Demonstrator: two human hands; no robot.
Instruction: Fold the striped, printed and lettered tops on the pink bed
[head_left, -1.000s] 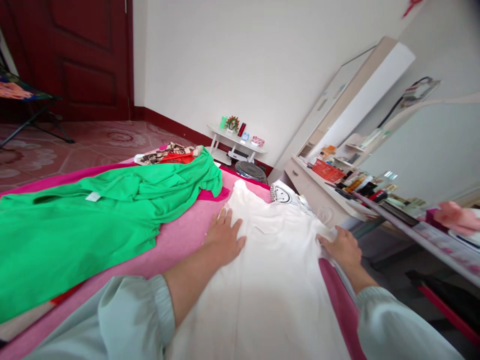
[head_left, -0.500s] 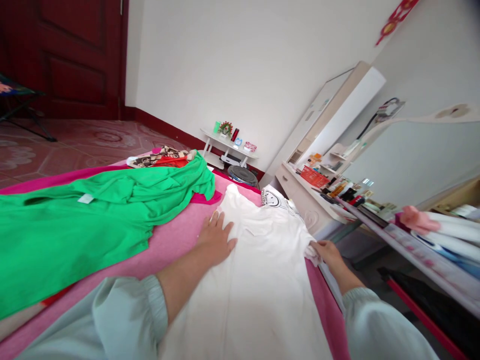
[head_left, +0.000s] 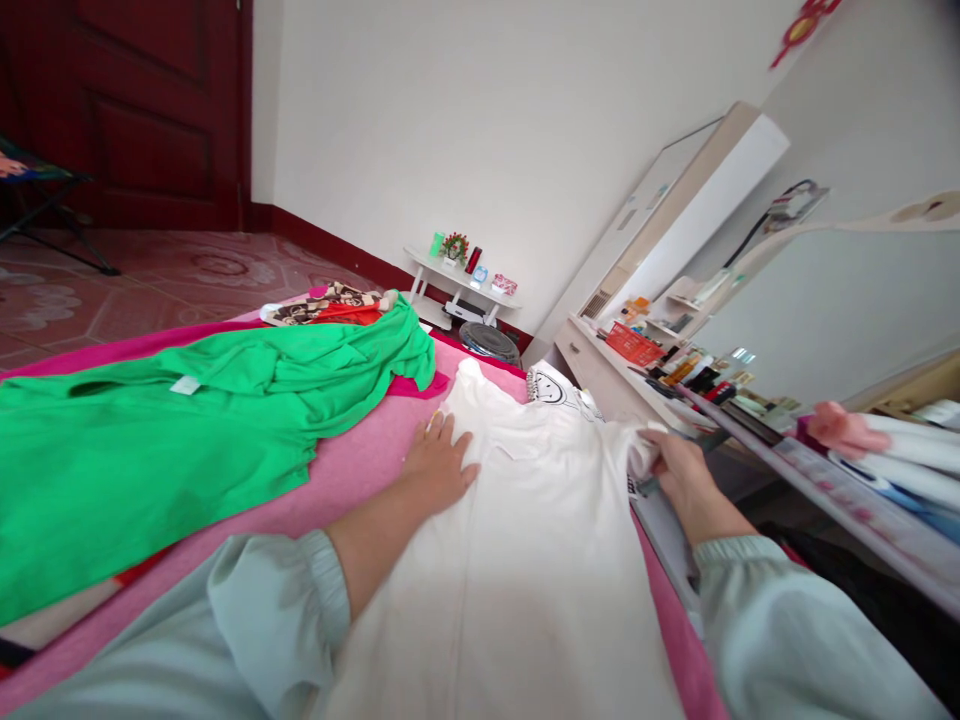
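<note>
A white shirt (head_left: 540, 560) lies spread out on the pink bedspread (head_left: 367, 460), its neckline toward the far side. My left hand (head_left: 439, 465) rests flat on the shirt's left side near the shoulder, fingers spread. At the right, my right hand (head_left: 679, 470) pinches the shirt's sleeve and holds it lifted off the bed's edge. Part of a garment with a black-and-white smiley print (head_left: 553, 388) shows beyond the shirt's far right shoulder. To the left lies a green garment (head_left: 225, 420) with a white tag.
A brown patterned cloth (head_left: 330, 303) lies past the green garment. Along the right stands a dressing table (head_left: 600, 365) with a red basket (head_left: 634, 343), bottles and a large mirror (head_left: 855, 320). A low white shelf (head_left: 457, 277) stands by the far wall, and a folding stool (head_left: 52, 200) at the left.
My right hand has raised the sleeve and drawn it slightly outward to the right. The left hand stays flat on the shirt. The view has shifted slightly.
</note>
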